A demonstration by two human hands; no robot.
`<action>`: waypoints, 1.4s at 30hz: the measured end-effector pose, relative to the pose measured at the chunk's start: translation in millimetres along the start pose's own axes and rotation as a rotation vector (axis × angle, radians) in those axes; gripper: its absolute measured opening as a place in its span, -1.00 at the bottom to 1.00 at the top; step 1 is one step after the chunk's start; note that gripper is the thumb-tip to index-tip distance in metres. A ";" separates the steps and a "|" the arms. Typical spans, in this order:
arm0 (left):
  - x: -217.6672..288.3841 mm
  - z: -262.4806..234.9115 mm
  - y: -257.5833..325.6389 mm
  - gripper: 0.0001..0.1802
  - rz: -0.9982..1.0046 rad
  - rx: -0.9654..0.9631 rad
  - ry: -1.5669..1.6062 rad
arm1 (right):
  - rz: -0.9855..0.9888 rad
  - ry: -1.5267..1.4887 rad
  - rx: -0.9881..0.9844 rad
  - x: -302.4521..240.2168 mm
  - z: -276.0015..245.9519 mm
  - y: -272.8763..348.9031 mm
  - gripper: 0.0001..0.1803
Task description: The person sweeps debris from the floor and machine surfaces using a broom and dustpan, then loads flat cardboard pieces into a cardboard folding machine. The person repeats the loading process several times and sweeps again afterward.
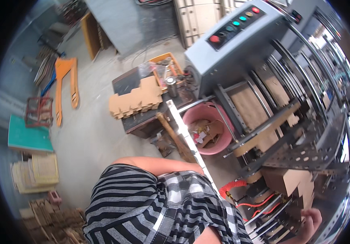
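My left forearm [154, 164] lies across my waist, over the striped sleeve and checked apron. It reaches the white metal bar [189, 136]; the fingers of that hand are hidden. Low on the right, my right hand [311, 223] is beside the machine's lower end, its fingers loosely bent and apart, with nothing visible in them. Just above it are folded brown cardboard pieces [299, 183] below a perforated metal plate [305, 152]. Any contact between fingers and cardboard is unclear.
A pink bin [222, 145] of scraps stands by the machine [231, 53] with coloured buttons. Stacked cardboard blanks [136, 99] lie on a low dark table beside an orange tray [167, 57]. Red hoses [231, 187] run under the rails. An orange pallet jack [63, 73] stands far left.
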State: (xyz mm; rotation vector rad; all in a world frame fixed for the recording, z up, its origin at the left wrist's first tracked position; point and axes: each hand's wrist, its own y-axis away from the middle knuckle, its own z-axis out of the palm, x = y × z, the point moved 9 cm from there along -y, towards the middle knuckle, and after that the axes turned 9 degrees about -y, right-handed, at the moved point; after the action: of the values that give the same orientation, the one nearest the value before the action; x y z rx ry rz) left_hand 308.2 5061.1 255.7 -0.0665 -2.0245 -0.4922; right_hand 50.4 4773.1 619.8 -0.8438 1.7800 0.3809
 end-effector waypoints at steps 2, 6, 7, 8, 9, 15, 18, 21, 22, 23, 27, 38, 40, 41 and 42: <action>6.3 -16.9 40.3 -0.65 -0.123 0.093 0.030 | -0.157 -0.371 -0.475 -67.7 102.3 -28.0 -0.53; 10.3 -56.0 101.7 -0.62 -0.139 0.355 0.067 | -0.227 -0.208 -0.944 -119.9 244.4 -37.7 -0.56; 6.0 -60.4 126.5 -0.63 -0.174 0.420 0.114 | -0.123 -0.187 -0.978 -118.9 284.5 -38.8 -0.48; 1.8 -63.8 153.9 -0.63 -0.211 0.499 0.165 | -0.026 -0.158 -1.025 -117.7 323.3 -37.8 -0.39; -12.9 -60.6 174.5 -0.64 -0.237 0.548 0.072 | 0.040 -0.195 -1.123 -113.9 362.5 -32.8 -0.37; -72.9 23.6 393.6 -0.61 -0.703 1.138 0.243 | 0.048 -0.066 -1.559 -92.3 574.0 47.6 -0.39; -83.7 116.0 500.6 -0.69 -0.891 1.521 0.370 | 0.126 -0.023 -1.770 -96.3 662.4 114.3 -0.47; -74.7 220.5 577.3 -0.65 -1.106 1.714 0.541 | 0.117 0.084 -1.920 -112.8 735.9 187.8 -0.51; -76.0 248.8 594.8 -0.61 -1.164 1.719 0.619 | 0.103 0.127 -1.939 -109.0 760.5 204.1 -0.53; -79.6 264.6 612.0 -0.66 -1.191 1.791 0.546 | 0.068 0.134 -1.932 -104.3 783.1 212.9 -0.56; -120.3 322.5 638.4 -0.78 -1.148 1.990 0.838 | 0.020 0.229 -1.819 -39.5 865.0 220.7 -0.64; -264.7 170.4 659.6 -0.59 -0.951 1.849 0.953 | 0.512 -0.003 -0.716 117.7 881.4 -15.9 -0.53; -306.1 108.1 665.0 -0.51 -0.918 1.860 0.916 | 0.543 -0.021 -0.655 153.8 901.7 -56.1 -0.48; -324.3 79.9 664.6 -0.45 -0.906 1.860 0.947 | 0.513 0.022 -0.522 189.7 906.9 -77.9 -0.39; -339.3 53.7 667.9 -0.39 -0.894 1.873 0.977 | 0.476 0.066 -0.399 207.1 914.5 -91.8 -0.30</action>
State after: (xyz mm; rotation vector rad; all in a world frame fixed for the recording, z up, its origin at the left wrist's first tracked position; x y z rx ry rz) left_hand 597.8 5746.4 152.8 1.8076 -0.7576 0.8546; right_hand 711.3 5202.6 103.7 -0.6972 1.9934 1.0557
